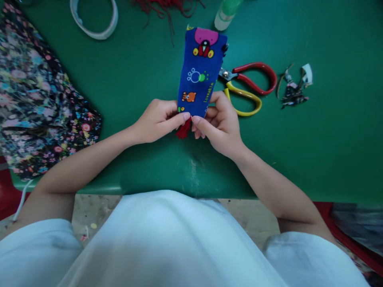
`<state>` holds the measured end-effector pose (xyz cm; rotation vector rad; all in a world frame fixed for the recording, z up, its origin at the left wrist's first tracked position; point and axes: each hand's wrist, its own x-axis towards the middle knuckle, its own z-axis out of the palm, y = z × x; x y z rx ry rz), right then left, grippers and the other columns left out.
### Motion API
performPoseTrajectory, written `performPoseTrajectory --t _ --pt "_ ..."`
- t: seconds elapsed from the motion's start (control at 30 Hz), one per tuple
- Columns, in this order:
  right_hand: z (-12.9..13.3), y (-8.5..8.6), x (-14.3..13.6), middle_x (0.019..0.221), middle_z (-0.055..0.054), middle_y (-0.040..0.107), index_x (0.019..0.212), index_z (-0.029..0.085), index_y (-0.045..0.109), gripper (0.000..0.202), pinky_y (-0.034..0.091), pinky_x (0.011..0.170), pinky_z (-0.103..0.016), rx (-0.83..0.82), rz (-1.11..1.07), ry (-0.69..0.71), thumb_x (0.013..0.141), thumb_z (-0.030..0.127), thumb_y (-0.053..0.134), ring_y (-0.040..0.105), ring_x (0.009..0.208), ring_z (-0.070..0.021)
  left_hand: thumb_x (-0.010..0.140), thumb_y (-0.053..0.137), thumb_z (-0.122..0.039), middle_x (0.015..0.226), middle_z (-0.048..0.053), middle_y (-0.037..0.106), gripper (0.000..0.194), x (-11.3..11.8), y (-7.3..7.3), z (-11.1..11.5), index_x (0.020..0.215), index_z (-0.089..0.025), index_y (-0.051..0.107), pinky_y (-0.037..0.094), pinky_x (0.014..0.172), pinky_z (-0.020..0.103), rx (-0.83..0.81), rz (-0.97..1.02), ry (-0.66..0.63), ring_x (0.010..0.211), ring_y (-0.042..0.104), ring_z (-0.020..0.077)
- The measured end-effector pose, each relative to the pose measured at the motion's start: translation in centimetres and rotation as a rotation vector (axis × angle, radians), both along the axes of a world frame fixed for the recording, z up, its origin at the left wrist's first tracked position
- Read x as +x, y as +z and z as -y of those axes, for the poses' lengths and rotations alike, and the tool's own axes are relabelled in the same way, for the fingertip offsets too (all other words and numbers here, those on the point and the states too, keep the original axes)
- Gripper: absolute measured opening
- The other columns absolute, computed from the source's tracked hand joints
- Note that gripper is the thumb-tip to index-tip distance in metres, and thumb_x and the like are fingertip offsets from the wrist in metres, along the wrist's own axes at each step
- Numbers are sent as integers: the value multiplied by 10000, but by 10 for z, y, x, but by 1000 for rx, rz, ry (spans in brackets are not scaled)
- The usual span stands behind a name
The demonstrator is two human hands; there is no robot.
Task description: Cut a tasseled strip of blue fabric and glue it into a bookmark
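Observation:
A blue fabric piece [194, 63] printed with cartoon animals and the word "Loveable" is held up over the green table, its long side pointing away from me. A red tassel [184, 129] hangs at its near end. My left hand [161, 119] pinches the near left corner, thumb on top. My right hand [223, 123] grips the near right corner, its thumb beside the tassel's top and its other fingers curled behind. The two thumb tips almost meet. Scissors [248, 85] with one red and one yellow handle lie just right of the fabric, their blades partly hidden by it.
The green table [143, 71] carries floral cloth [44, 95] at left, a white ring [110, 30], red threads [167, 6] at the back, and a green-topped bottle [224, 18]. Fabric scraps [295, 89] lie right of the scissors. The table's front edge runs close to my body.

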<state>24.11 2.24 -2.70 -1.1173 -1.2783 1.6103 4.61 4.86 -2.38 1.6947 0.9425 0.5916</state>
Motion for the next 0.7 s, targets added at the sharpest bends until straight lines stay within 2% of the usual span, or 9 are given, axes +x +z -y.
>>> performPoseTrajectory --t 0.23,0.4,0.53,0.6,0.7 --pt "1 -4 -3 653 45 630 973 268 595 366 564 476 -277 59 63 -21 820 576 719 612 504 -129 957 496 -497 751 20 700 387 1 4 -2 784 -197 670 435 646 278 119 -79 -75 695 622 161" --pt "1 3 -3 647 44 643 880 247 584 329 574 466 -288 47 65 -5 806 519 753 619 478 -131 952 479 -461 792 23 726 374 0 2 -2 808 -190 692 418 649 268 141 -137 -107 688 617 156" --pt "3 5 -3 634 37 655 834 235 574 351 571 448 -277 31 45 19 794 530 760 626 465 -129 945 473 -427 777 17 723 353 -2 2 -2 793 -192 688 432 649 261 143 -75 -145 680 628 154" --pt "3 3 -2 685 26 678 861 235 584 360 577 465 -277 54 25 2 796 545 754 654 512 -135 937 483 -413 778 16 723 334 -4 1 -3 785 -193 685 450 664 257 118 -23 -178 697 643 158" --pt "-3 -3 3 874 14 717 985 265 567 446 584 518 -256 124 -6 -125 757 589 772 710 692 -153 893 528 -395 726 8 697 286 -8 -1 -4 760 -194 681 437 619 254 71 21 -207 652 628 156"
